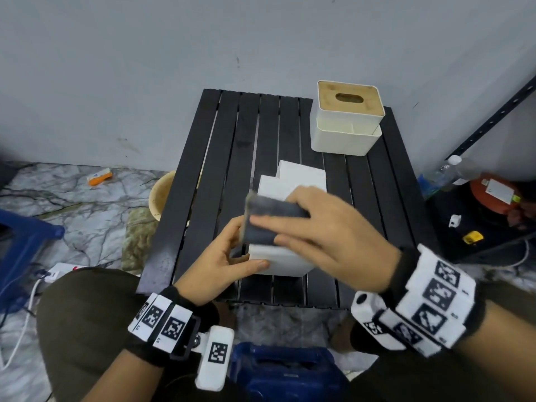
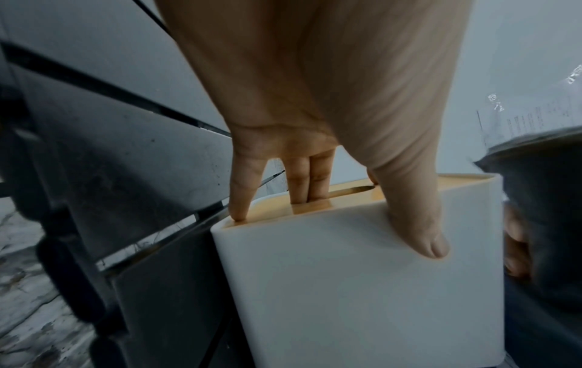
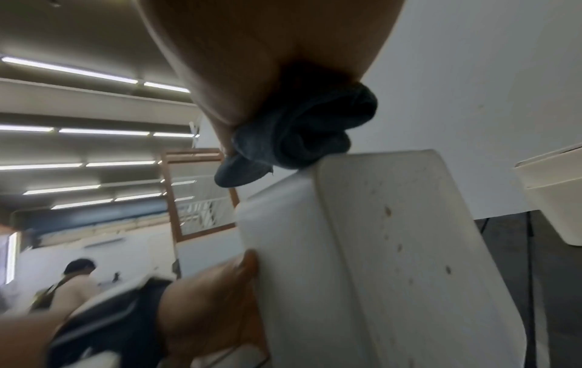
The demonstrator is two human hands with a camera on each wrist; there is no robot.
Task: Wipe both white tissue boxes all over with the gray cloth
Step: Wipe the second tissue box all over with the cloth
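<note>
- In the head view the near tissue box [image 1: 282, 261] lies on its side on the black slatted tabletop [image 1: 200, 175], at the front part, and the gray cloth [image 1: 268, 220] lies on its upper face.
- The right hand [image 1: 324, 227] presses the cloth down with straight fingers spread over it; the right wrist view adds that the cloth [image 3: 296, 134] is bunched under the palm at the top edge of the box [image 3: 362, 261].
- That same view shows small brown spots on the white bottom face of the box (the head view does not show this face).
- The left hand [image 1: 220, 256] holds the box from the left; only the left wrist view shows how: the thumb lies flat on a white side [image 2: 346, 286], and the fingers [image 2: 302, 179] rest against the wooden lid, two of them reaching into its oval slot.
- The second tissue box [image 1: 346, 117] stands upright at the far right corner of the tabletop, well apart from the hands, with its wooden lid and slot up.
- The tabletop stands in a corner of gray walls, over a marble-pattern floor [image 1: 75, 198].
- Both boxes are smooth white plastic with rounded corners; the cloth looks soft and knitted.
</note>
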